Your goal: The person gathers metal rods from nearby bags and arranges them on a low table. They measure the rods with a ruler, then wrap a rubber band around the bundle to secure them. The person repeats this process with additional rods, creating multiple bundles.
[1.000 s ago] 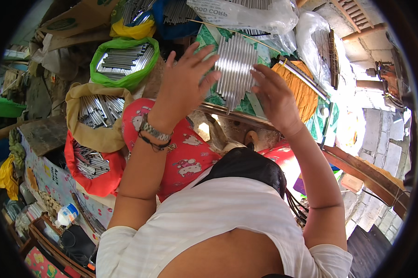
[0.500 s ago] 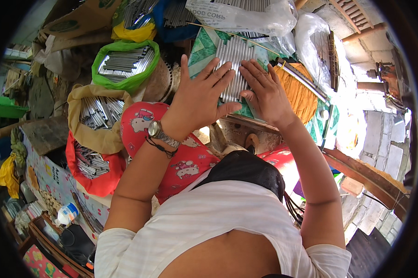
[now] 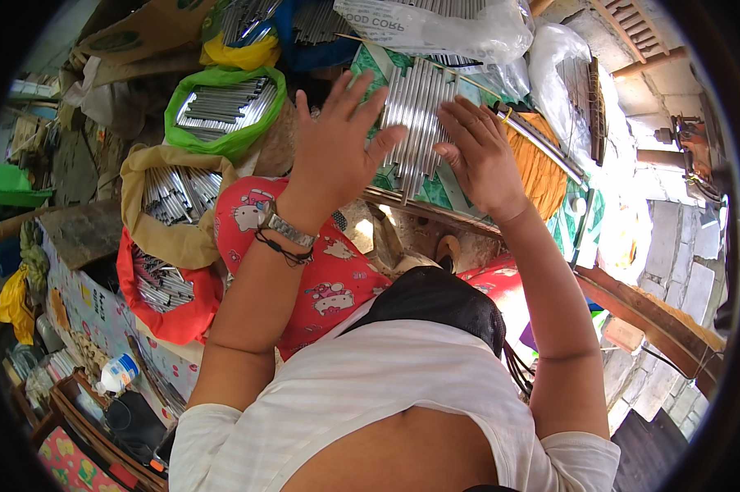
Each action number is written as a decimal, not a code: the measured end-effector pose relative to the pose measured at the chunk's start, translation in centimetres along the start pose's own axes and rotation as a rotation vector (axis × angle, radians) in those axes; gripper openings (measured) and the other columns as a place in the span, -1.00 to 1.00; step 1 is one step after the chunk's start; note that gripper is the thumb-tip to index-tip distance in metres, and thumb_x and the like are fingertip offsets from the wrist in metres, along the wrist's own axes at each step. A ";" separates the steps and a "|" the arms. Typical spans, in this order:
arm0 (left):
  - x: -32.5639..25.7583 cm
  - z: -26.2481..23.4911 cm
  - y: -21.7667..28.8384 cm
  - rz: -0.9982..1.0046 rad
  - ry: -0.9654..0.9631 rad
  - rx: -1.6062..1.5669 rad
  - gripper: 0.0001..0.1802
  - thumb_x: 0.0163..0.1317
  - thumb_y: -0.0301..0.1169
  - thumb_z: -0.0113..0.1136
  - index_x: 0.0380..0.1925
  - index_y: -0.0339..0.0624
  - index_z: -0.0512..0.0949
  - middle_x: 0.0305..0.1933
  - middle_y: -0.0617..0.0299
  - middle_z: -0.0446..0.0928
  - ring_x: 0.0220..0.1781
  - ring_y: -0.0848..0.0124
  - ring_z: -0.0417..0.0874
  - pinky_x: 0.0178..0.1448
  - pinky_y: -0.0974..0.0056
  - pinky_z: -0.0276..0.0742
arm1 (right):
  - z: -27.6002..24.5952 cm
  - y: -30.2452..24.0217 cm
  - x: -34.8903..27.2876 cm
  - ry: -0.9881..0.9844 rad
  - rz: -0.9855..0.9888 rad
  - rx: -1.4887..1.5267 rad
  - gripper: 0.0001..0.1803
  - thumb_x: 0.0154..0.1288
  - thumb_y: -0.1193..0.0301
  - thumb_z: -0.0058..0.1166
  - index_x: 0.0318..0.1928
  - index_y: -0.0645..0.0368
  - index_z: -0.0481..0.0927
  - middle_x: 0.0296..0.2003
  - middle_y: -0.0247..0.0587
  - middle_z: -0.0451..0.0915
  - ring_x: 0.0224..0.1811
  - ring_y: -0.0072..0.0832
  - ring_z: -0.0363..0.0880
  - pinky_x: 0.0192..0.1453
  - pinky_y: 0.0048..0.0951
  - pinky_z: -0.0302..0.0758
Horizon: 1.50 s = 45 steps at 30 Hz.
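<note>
While your left hand point(image 3: 337, 148) and right hand point(image 3: 478, 156) are both spread open with fingers splayed, gripping nothing, the bundle of metal rods point(image 3: 419, 123) stands between them, its long axis running away from you, slightly tilted. Your right fingertips seem to touch its edge; your left fingertips are just beside it, so the two are about equally near. Bags crowd the left: a green bag point(image 3: 222, 111), a tan bag point(image 3: 169, 205), and a red bag point(image 3: 165, 283), all full of rods. An orange cloth point(image 3: 542, 172) hems in the right.
</note>
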<state>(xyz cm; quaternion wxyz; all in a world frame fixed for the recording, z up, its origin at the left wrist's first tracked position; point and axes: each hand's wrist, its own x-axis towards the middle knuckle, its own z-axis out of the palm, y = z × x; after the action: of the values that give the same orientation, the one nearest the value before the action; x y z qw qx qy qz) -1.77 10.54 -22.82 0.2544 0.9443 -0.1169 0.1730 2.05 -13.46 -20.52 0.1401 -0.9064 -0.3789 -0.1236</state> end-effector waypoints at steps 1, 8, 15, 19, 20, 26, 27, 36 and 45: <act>0.4 0.0 -0.3 -0.041 0.068 -0.038 -0.36 0.45 0.14 -0.02 0.26 -0.12 0.51 0.44 0.04 0.38 0.51 0.07 0.32 0.49 -0.44 -0.04 | 0.0 0.0 -0.1 0.000 -0.011 0.005 -0.48 0.42 0.12 0.10 0.21 0.21 0.54 0.24 -0.11 0.53 0.37 -0.11 0.40 0.43 0.05 0.27; 6.7 -0.2 -4.1 -0.392 0.225 -0.324 -0.49 0.35 -0.07 0.16 0.00 -0.33 0.65 0.21 -0.18 0.56 0.20 -0.10 0.59 0.28 0.02 0.50 | 0.7 0.6 1.2 0.080 0.018 -0.058 -0.56 0.37 0.15 0.17 0.07 0.23 0.63 0.13 -0.13 0.62 0.26 -0.11 0.50 0.34 0.00 0.36; 9.2 2.2 -7.8 -0.322 0.351 -0.254 -0.46 0.32 -0.03 0.23 0.07 -0.27 0.64 0.25 -0.10 0.55 0.29 -0.03 0.55 0.33 0.05 0.45 | 0.5 0.2 1.0 0.031 -0.057 -0.077 -0.55 0.36 0.15 0.18 0.11 0.18 0.63 0.16 -0.18 0.61 0.28 -0.14 0.48 0.34 -0.01 0.34; 9.7 3.2 -7.8 -0.302 0.414 -0.224 -0.45 0.29 -0.03 0.25 0.06 -0.27 0.65 0.28 -0.11 0.53 0.32 -0.04 0.52 0.35 0.05 0.43 | 0.5 0.5 1.8 0.048 -0.045 -0.089 -0.55 0.36 0.14 0.18 0.12 0.17 0.63 0.17 -0.22 0.61 0.28 -0.13 0.47 0.34 -0.02 0.33; 9.8 3.3 -7.7 -0.311 0.400 -0.236 -0.45 0.28 -0.03 0.26 0.06 -0.27 0.65 0.29 -0.13 0.52 0.32 -0.05 0.52 0.36 0.05 0.43 | 0.4 0.5 1.8 0.047 -0.049 -0.083 -0.55 0.36 0.14 0.18 0.12 0.16 0.63 0.17 -0.22 0.61 0.28 -0.12 0.47 0.34 -0.03 0.33; 10.2 3.4 -8.3 -0.287 0.332 -0.301 -0.45 0.27 -0.02 0.27 0.04 -0.26 0.66 0.29 -0.18 0.51 0.31 -0.09 0.52 0.36 0.03 0.43 | 0.7 0.2 2.3 0.027 -0.087 -0.059 -0.56 0.37 0.14 0.17 0.09 0.18 0.64 0.15 -0.20 0.61 0.26 -0.09 0.48 0.32 -0.06 0.34; 10.4 3.6 -8.3 -0.277 0.341 -0.280 -0.44 0.27 -0.01 0.27 0.04 -0.26 0.66 0.29 -0.19 0.51 0.31 -0.09 0.52 0.36 0.02 0.43 | 0.7 0.2 2.3 0.022 -0.071 -0.066 -0.56 0.37 0.13 0.17 0.09 0.19 0.64 0.14 -0.19 0.62 0.25 -0.09 0.48 0.31 -0.05 0.34; 10.9 0.8 -5.5 -0.468 0.206 -0.462 -0.53 0.32 -0.23 0.27 0.10 -0.35 0.58 0.31 -0.20 0.47 0.31 -0.07 0.50 0.36 0.03 0.43 | -0.6 0.0 -0.1 0.023 -0.041 -0.078 -0.56 0.36 0.14 0.17 0.03 0.24 0.66 0.09 -0.12 0.63 0.20 -0.05 0.51 0.24 -0.06 0.38; 10.9 -0.6 -4.2 -0.479 0.242 -0.492 -0.54 0.32 -0.31 0.27 0.09 -0.46 0.55 0.20 -0.20 0.54 0.23 -0.07 0.55 0.31 0.04 0.46 | -0.1 -0.3 1.6 0.057 -0.046 -0.069 -0.53 0.33 0.12 0.19 0.07 0.20 0.65 0.13 -0.18 0.62 0.22 -0.07 0.50 0.28 -0.03 0.37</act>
<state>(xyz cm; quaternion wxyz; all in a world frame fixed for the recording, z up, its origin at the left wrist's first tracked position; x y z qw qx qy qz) 9.35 12.90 -19.98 0.5194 0.8280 0.1004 0.1857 2.92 -12.25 -19.89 0.1164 -0.8977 -0.3912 -0.1658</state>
